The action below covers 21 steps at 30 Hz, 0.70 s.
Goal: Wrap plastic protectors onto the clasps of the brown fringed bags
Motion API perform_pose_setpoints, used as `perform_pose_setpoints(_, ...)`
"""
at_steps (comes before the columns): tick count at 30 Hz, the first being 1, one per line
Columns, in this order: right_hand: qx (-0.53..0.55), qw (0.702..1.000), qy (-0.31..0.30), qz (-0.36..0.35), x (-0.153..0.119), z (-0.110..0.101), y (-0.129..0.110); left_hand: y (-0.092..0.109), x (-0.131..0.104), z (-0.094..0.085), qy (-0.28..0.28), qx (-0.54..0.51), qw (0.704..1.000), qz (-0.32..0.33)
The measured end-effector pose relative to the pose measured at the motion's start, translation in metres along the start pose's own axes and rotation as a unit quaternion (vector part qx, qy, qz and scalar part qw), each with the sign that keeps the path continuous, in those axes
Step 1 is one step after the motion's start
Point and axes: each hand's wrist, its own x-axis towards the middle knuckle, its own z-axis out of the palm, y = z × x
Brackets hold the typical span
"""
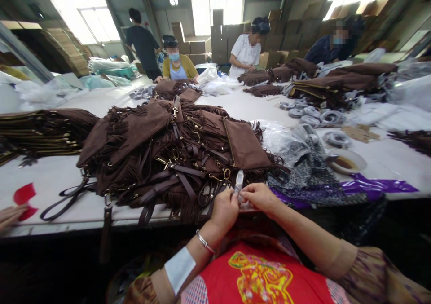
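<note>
Both hands meet at the table's front edge, around a small piece wrapped in clear plastic (239, 181). My left hand (226, 209) grips its lower end, fingers closed, and the wrapped part sticks up above the thumb. Thumb and fingertips of my right hand (260, 198) are pinched at the lower end of the same piece. What the plastic encloses is too small to make out. Right behind my hands lies a heap of brown fringed pouches (144, 135) with gold clasps. A dark brown wrist strap (185, 180) lies across the front of the heap.
Stacked brown pouches (47, 131) stand at left. To the right lie crumpled clear plastic (286, 144), a tape roll (346, 161), purple plastic (380, 185) and grey coiled bundles (311, 115). Another person's hand (10, 216) with a red piece (25, 200) is at far left. Several people work beyond.
</note>
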Motion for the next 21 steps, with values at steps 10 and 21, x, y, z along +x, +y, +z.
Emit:
perform_pose_setpoints(10,0.066,0.998,0.012,-0.014,-0.003,0.003,0.004,0.007,-0.003,0.005,-0.058,-0.311,0.935,-0.16)
perform_pose_setpoints(21,0.259,0.963,0.01,-0.073,-0.011,0.009,0.002,0.015,0.0,-0.01,-0.175,-0.575,0.728,-0.329)
